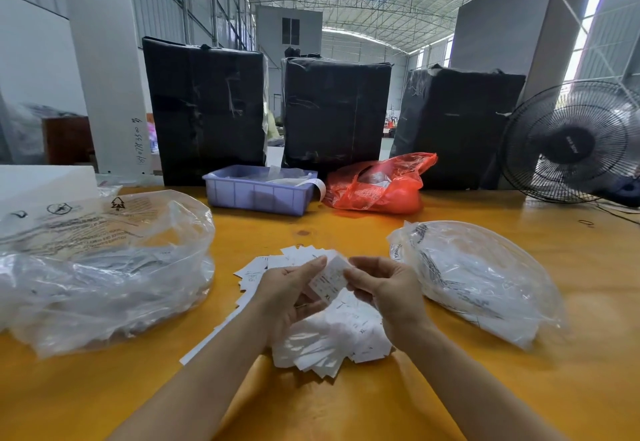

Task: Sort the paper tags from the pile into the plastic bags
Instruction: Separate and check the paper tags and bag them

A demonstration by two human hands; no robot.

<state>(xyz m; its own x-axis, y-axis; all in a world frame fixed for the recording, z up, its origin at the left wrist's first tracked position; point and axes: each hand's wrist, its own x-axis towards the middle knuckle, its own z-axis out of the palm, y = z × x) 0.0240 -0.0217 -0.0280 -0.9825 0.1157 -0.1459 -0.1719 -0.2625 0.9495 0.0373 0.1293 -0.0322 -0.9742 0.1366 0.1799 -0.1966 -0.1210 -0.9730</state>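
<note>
white tags, red bag, lilac bin

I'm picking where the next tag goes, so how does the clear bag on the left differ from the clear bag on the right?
The left bag is larger and lies open and spread out, with black printed symbols and text on top. The right bag is smaller, a rounded mound tilted toward the pile of tags, with only a little print near its left end. Both are clear plastic on the yellow table.

Both forearms reach forward, side by side. The left hand and right hand meet, fingers curled, pinching.
</note>
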